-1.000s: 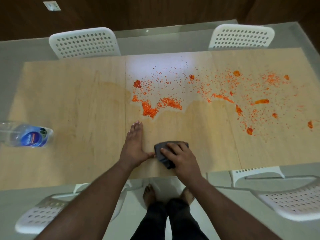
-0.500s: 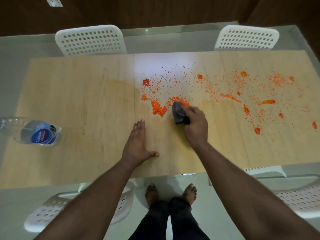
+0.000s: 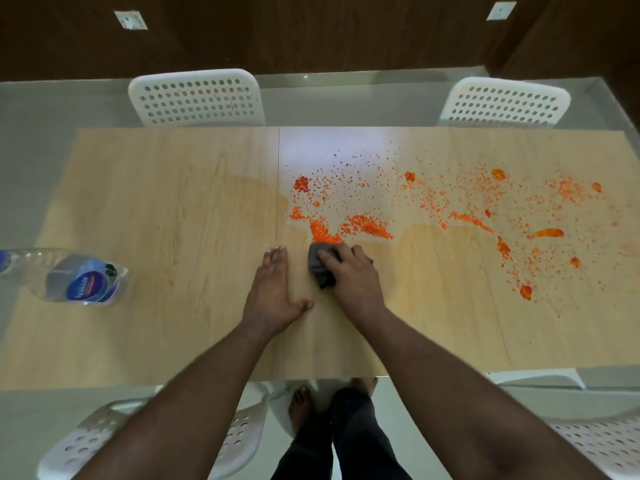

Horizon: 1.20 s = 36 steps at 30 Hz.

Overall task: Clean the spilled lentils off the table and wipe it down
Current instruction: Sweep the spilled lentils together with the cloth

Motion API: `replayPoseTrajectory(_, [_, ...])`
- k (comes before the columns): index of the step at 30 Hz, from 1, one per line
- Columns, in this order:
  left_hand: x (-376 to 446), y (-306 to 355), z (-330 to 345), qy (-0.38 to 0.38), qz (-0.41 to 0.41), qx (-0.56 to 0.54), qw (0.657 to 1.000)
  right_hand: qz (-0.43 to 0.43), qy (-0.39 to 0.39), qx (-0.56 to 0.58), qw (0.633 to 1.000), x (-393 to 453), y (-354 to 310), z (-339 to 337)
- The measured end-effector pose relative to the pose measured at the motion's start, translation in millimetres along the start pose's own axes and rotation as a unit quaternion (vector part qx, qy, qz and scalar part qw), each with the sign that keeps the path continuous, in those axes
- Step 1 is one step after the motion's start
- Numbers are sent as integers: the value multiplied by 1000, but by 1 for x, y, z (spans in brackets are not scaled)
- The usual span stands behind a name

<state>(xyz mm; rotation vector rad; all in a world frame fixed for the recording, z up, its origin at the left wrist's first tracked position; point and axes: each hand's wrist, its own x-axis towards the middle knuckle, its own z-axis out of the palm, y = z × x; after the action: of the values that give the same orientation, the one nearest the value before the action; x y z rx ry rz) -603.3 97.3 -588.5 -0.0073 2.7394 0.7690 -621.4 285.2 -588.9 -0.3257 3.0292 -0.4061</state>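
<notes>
Right hand [image 3: 349, 271] grips a soft, limp grey cloth [image 3: 317, 263], bunched under curled fingers; loose, light lentils [image 3: 346, 226] lie just beyond its fingertips, likely to scatter. Left hand [image 3: 273, 292] rests flat alongside.

I'm looking down into what reads as a home dining room: a long wood-grain worktop [image 3: 173, 220] with white perforated plastic chairs [image 3: 195, 97] on both long sides. Dark wood wall panelling [image 3: 311, 32] with switch plates [image 3: 131, 20], pale floor tiles [image 3: 52, 105] and bare feet [image 3: 303, 408] suit a household.
</notes>
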Motion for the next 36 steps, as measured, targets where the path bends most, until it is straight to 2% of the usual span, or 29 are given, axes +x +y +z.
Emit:
replayPoseTrajectory(5, [10,5,1,-14,-19,10,1000,111,10,67,991,47,30,-10])
replayPoseTrajectory(8, [19,13,-6,-13,-34,5,999,177,50,148,972,47,47,-21])
replayPoseTrajectory(10, [25,18,-9,-2,-50,-9,999,192,82,178,962,38,50,-27])
replayPoseTrajectory(14, [41,28,-19,21,-78,-10,997,82,38,182,979,21,34,-29])
replayPoseTrajectory(18, [52,19,-23,11,-80,-31,996,-91,-57,66,992,20,4,-9])
replayPoseTrajectory(20, [53,8,-23,4,-67,-25,997,-138,-86,23,986,24,-4,0])
replayPoseTrajectory(22, [53,1,-23,-1,-65,-22,998,-141,-78,13,987,33,-7,3])
replayPoseTrajectory(24, [54,-2,-25,-7,-63,-22,998,-114,-72,13,991,48,-8,0])
replayPoseTrajectory(29, [73,-2,-33,-13,-51,-15,999,52,-45,28,997,95,6,-14])
replayPoseTrajectory(34, [95,-2,-46,-16,-48,-10,999,182,10,95,979,97,23,-19])
replayPoseTrajectory(36, [101,-5,-52,-16,-55,-10,998,197,32,112,973,90,18,-19])
